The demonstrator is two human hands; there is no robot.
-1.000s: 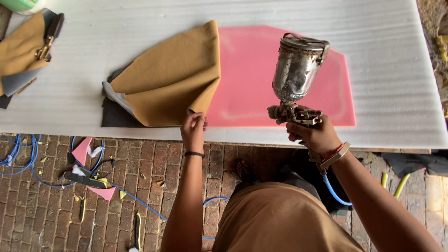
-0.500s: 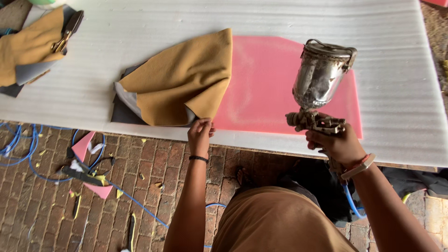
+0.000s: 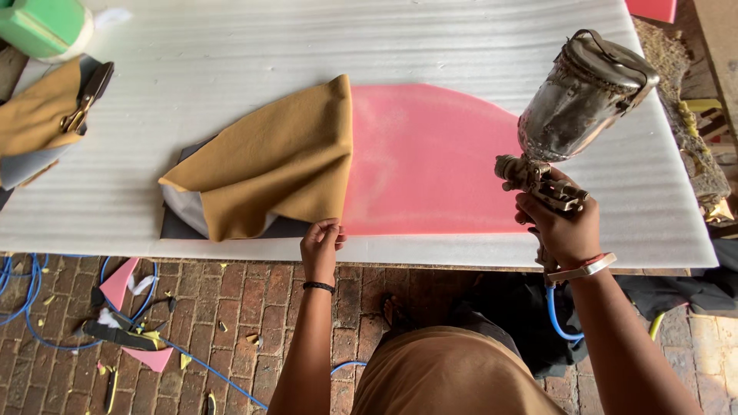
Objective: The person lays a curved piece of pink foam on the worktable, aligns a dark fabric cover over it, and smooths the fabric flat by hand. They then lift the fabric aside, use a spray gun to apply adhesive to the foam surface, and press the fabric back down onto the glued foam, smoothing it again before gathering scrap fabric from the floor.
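Spray gun count: one metal spray gun [image 3: 573,131] with a dented cup on top was observed, held above the right part of the table.
Fabric count: one tan fabric piece [image 3: 277,165] was seen folded back over the left end of the pink foam; a second tan fabric piece [image 3: 34,115] lay at the left table edge.
Foam count: one pink foam panel [image 3: 430,165], curved along its top, was laid flat on the white foam sheet [image 3: 307,46] that covered the table.
Scissors count: one pair of scissors [image 3: 84,104] was noted resting on the second fabric piece.
Hose count: one blue hose [image 3: 555,315] was seen running down from below the right hand.
Left hand: the left hand [image 3: 321,250] was raised to the near table edge, palm away from the camera, with fingers pinched on the lower corner of the folded tan fabric.
Right hand: the right hand [image 3: 561,230] was clenched around the spray gun's grip, wrist bent, with the cup tilted to the upper right.
Floor: pink offcuts [image 3: 119,284] and blue cable [image 3: 31,300] were recorded on the brick floor.
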